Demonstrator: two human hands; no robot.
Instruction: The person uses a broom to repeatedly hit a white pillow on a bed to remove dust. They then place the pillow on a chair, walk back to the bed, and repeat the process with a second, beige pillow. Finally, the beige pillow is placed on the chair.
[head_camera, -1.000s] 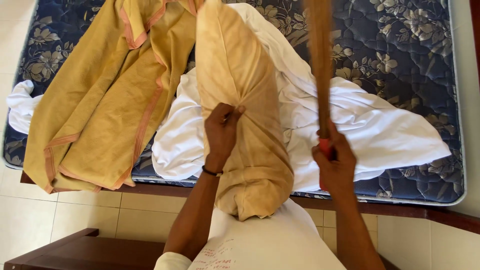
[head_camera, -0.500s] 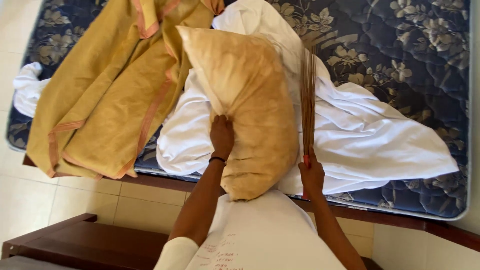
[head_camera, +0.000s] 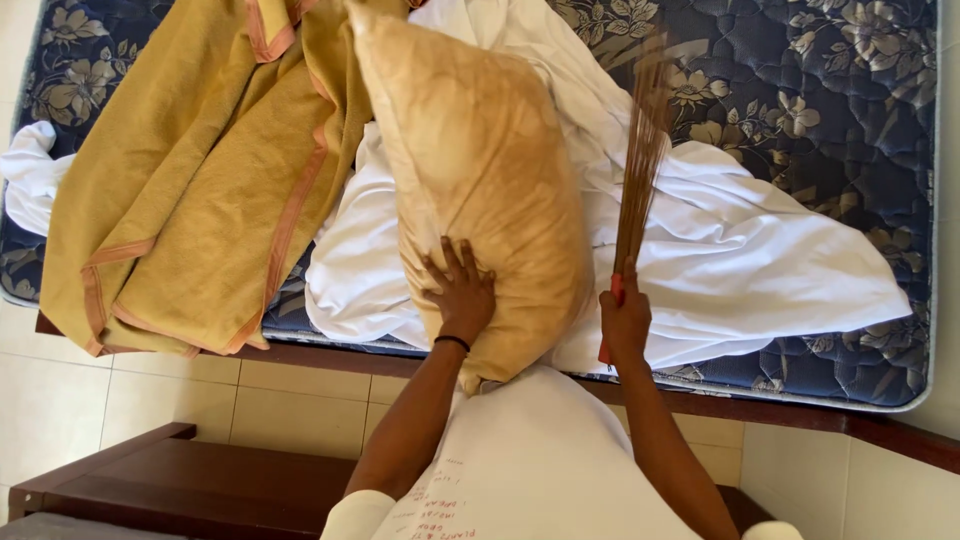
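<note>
The left hand presses flat, fingers spread, against the tan, stained fabric pillow, which stands on end at the near edge of the bed, its lower end against the person's white shirt. The right hand is clenched around the red-wrapped grip of a bundle of thin brown broom sticks, which rises just right of the pillow, blurred.

The pillow is only propped, not gripped, so it could tip away from the left hand or slide off the bed edge if the palm's pressure slackens. The stick bundle stands close to the left hand's fingers; a stroke landing low on the pillow might catch them. The sticks could also snag the crumpled white bedsheet lying under and beyond the right hand.

The top of the pillow is cut off by the frame, as is the far end of the mustard-yellow blanket with pink trim left of the left hand. Blur hides the stick tips. The sheet and blanket cover much of the blue floral quilted mattress.
</note>
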